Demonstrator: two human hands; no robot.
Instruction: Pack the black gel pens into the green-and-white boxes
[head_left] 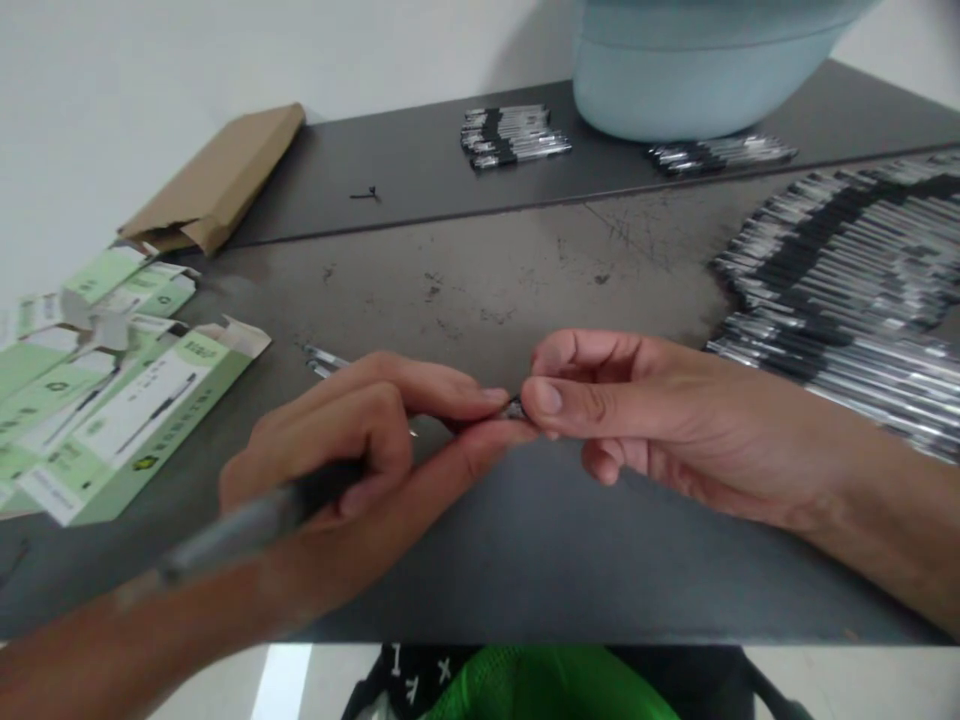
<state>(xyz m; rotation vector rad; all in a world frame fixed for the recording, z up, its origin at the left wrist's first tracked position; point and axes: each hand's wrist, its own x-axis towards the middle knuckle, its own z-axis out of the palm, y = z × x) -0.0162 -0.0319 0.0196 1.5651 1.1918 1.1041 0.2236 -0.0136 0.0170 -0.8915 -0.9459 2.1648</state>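
My left hand (pixel 375 450) is closed round a pen (pixel 255 520) with a black grip and clear barrel; the barrel runs back over my wrist toward the lower left. My right hand (pixel 637 420) pinches with thumb and forefinger at the pen's tip, where a small dark part (pixel 514 408) shows between both hands' fingertips. Both hands hover just above the dark grey table (pixel 487 280) near its front edge. One or two more pens (pixel 322 360) lie on the table just behind my left hand.
A big heap of black-and-clear pens (pixel 840 270) fills the right side. Green-and-white pen boxes (pixel 112 400) lie at left, a brown cardboard sleeve (pixel 217 180) behind them. Two small pen bundles (pixel 514 135) (pixel 720 152) and a pale blue tub (pixel 697 70) stand at the back.
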